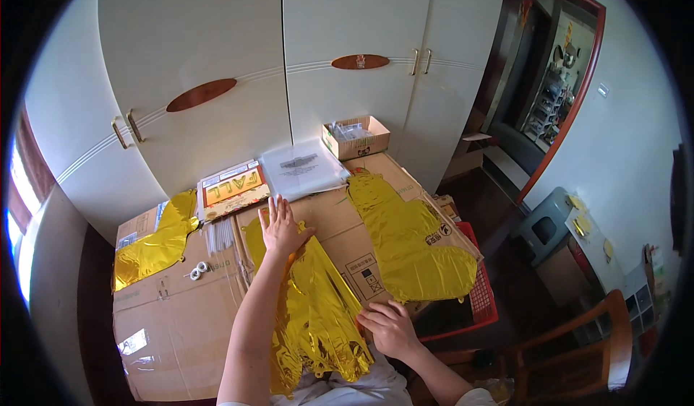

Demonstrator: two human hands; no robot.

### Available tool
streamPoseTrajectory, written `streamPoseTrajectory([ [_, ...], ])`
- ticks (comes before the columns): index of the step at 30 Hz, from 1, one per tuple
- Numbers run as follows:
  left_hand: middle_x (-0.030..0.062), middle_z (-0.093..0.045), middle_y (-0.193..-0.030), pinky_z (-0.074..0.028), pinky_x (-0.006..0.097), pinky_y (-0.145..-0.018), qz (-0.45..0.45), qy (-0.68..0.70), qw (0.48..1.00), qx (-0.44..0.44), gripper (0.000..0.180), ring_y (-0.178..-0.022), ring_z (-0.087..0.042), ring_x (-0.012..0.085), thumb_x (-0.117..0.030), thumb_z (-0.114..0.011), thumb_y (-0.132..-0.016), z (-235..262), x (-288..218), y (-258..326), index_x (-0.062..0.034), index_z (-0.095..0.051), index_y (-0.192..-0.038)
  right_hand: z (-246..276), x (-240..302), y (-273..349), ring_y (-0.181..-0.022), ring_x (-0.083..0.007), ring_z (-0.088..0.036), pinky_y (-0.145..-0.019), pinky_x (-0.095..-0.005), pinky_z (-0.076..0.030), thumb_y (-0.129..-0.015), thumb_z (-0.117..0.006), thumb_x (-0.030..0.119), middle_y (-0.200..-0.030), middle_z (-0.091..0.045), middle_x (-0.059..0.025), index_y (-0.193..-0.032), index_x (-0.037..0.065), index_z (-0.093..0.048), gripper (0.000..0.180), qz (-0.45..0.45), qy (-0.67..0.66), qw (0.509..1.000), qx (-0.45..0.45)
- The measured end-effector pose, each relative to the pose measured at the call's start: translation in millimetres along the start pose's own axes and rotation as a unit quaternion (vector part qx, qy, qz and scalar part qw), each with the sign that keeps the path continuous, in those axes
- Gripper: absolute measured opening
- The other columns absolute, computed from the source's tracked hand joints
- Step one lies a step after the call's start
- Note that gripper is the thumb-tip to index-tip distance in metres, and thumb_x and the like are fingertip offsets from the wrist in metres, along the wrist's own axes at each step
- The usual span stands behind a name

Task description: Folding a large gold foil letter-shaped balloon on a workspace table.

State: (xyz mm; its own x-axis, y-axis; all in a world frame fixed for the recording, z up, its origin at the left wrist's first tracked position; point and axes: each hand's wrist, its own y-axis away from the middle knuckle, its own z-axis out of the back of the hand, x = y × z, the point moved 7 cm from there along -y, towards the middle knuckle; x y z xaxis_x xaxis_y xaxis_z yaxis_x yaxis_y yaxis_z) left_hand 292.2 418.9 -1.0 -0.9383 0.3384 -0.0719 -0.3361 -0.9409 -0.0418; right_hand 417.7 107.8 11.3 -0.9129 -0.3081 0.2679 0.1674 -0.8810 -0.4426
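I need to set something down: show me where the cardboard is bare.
Largest free patch: cardboard left of the left forearm, nearer than the white rolls. A narrower strip lies between the middle gold foil and right gold foil. Crowded: the back, with flat package, clear plastic stack and open box.

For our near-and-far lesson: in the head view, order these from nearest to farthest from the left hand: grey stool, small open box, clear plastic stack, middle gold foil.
1. Middle gold foil: under the left hand.
2. Clear plastic stack: just beyond it.
3. Small open box: farther back, rightward.
4. Grey stool: far right.
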Motion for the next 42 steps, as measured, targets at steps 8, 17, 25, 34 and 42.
streamPoseTrajectory([
  [8, 0.0115, -0.009, -0.163, 0.003, 0.052, -0.119, 0.007, 0.026, 1.0, -0.01, 0.111, -0.15, 0.004, 0.0273, -0.074, -0.054, -0.079, -5, 6, 5, -0.0007, -0.015, -0.153, 12, -31, -50, -0.112, -0.0183, -0.06, -0.105, -0.044, -0.035, -0.083, -0.061, 0.008, -0.108, -0.07, -0.0013, -0.108, 0.014, -0.071, 0.028, 0.077, -0.024, 0.996, 0.038],
  [17, 0.0137, -0.013, -0.162, 0.003, 0.054, -0.119, 0.006, 0.051, 0.998, -0.038, 0.113, -0.15, 0.001, 0.0286, -0.077, -0.052, -0.077, -13, 4, 2, -0.0004, -0.018, -0.153, -70, -69, -171, -0.131, -0.0196, -0.045, -0.11, -0.0432, -0.029, -0.091, -0.045, 0.003, -0.141, -0.051, -0.0005, -0.131, 0.032, -0.061, 0.052, 0.137, 0.086, 0.971, 0.175],
  [25, 0.014, -0.016, -0.161, 0.001, 0.052, -0.119, 0.013, 0.055, 0.997, -0.043, 0.11, -0.15, -0.001, 0.0292, -0.076, -0.053, -0.078, -14, 7, 5, -0.0006, -0.021, -0.152, -66, -61, -163, -0.135, -0.0189, -0.04, -0.11, -0.0425, -0.031, -0.093, -0.046, 0.006, -0.149, -0.041, 0.0032, -0.129, 0.04, -0.059, 0.052, 0.249, 0.16, 0.927, 0.23],
  [34, 0.014, -0.014, -0.161, 0.0, 0.052, -0.119, 0.009, 0.063, 0.997, -0.036, 0.111, -0.15, 0.0, 0.0297, -0.075, -0.054, -0.078, -12, 8, 5, 0.0001, -0.019, -0.152, -39, -49, -123, -0.13, -0.0171, -0.042, -0.107, -0.0367, -0.036, -0.093, -0.046, 0.013, -0.151, -0.039, 0.0129, -0.13, 0.036, -0.059, 0.045, 0.381, 0.147, 0.881, 0.239],
  [42, 0.014, -0.015, -0.161, 0.001, 0.051, -0.12, 0.007, 0.062, 0.997, -0.038, 0.111, -0.15, 0.0, 0.0302, -0.075, -0.054, -0.078, -11, 7, 5, 0.0003, -0.02, -0.152, -22, -42, -87, -0.131, -0.0161, -0.041, -0.104, -0.0397, -0.034, -0.09, -0.051, 0.019, -0.151, -0.039, 0.0106, -0.129, 0.03, -0.06, 0.042, 0.396, 0.125, 0.882, 0.224],
])
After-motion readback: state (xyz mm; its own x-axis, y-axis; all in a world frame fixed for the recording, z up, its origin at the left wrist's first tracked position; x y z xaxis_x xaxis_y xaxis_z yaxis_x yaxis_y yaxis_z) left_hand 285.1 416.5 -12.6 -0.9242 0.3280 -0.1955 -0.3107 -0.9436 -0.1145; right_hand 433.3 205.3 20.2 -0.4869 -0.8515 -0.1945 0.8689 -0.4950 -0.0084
